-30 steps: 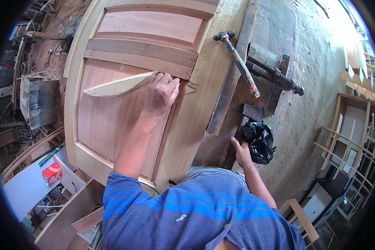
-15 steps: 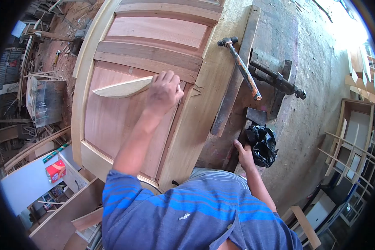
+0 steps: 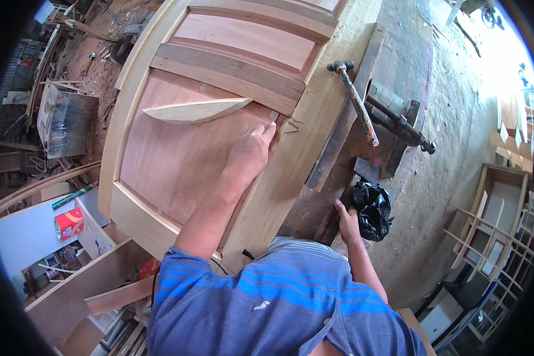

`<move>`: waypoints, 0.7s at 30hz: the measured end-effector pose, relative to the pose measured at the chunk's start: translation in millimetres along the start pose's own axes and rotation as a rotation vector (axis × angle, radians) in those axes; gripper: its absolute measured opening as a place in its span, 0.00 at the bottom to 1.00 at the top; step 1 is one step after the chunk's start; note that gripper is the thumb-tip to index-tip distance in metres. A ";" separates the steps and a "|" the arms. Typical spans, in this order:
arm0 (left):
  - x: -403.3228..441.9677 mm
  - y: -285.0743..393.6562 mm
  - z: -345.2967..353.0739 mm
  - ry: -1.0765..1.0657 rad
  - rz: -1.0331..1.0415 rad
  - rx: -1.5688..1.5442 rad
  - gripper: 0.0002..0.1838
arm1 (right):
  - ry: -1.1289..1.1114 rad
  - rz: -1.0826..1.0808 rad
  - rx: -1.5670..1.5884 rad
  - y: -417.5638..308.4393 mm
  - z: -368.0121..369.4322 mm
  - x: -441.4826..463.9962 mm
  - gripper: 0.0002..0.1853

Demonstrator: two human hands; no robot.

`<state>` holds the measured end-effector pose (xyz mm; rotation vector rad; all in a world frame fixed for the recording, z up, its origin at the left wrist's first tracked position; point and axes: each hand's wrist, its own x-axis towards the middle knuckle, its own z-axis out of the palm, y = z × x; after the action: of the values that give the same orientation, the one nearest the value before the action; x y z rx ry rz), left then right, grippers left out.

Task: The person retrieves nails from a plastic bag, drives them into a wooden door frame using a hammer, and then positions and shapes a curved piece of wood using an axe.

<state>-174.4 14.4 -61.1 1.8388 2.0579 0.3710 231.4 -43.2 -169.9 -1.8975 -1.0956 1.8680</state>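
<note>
My left hand (image 3: pixel 250 153) is over the lower panel of a wooden door (image 3: pixel 187 154), its fingers pinched together at the panel's right edge. Whatever they may hold is too small to make out. Just beyond this hand, a pale curved piece of wood (image 3: pixel 196 111) lies across the panel. A few nails (image 3: pixel 293 124) lie on the door's right stile. My right hand (image 3: pixel 349 224) is low on the right, closed at the side of a black plastic bag (image 3: pixel 372 210), thumb raised and the other fingers partly hidden by the bag.
A ball-peen hammer (image 3: pixel 357 104) rests across a wooden strip (image 3: pixel 347 113) beside the door. A metal vise (image 3: pixel 400 121) is fixed to the bench (image 3: pixel 400 41). Wooden frames (image 3: pixel 486 219) stand far right. A red box (image 3: pixel 69 224) and scrap wood occupy the left.
My left hand has let go of the curved wood piece and moved down and right to the panel's edge. The wood stays on the panel. My right hand remains at the bag. The view shifted slightly.
</note>
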 end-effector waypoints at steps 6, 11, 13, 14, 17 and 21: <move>15.4 -15.9 9.3 0.028 0.204 0.152 0.21 | -0.017 0.031 0.065 -27.7 5.2 -15.1 0.43; 16.7 -10.8 -13.5 -0.082 0.032 -0.231 0.15 | -0.034 -0.013 0.164 -10.1 3.6 -3.9 0.36; 9.6 3.8 -21.9 -0.123 0.000 -0.410 0.18 | -0.050 0.056 0.166 -43.0 10.4 -24.9 0.34; 1.8 14.9 -17.3 -0.106 0.043 -0.439 0.19 | -0.010 -0.022 0.135 -22.8 6.5 -11.5 0.33; -8.3 25.4 19.5 -0.027 0.155 -0.419 0.21 | 0.012 -0.119 0.110 18.1 1.8 12.2 0.32; -16.0 34.3 26.7 0.061 0.116 -0.357 0.24 | -0.052 0.022 0.132 -30.0 8.9 -17.6 0.42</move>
<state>-130.7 1.6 -69.4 1.7455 1.7847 0.7789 215.3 -37.1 -138.3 -1.8043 -0.9452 1.9606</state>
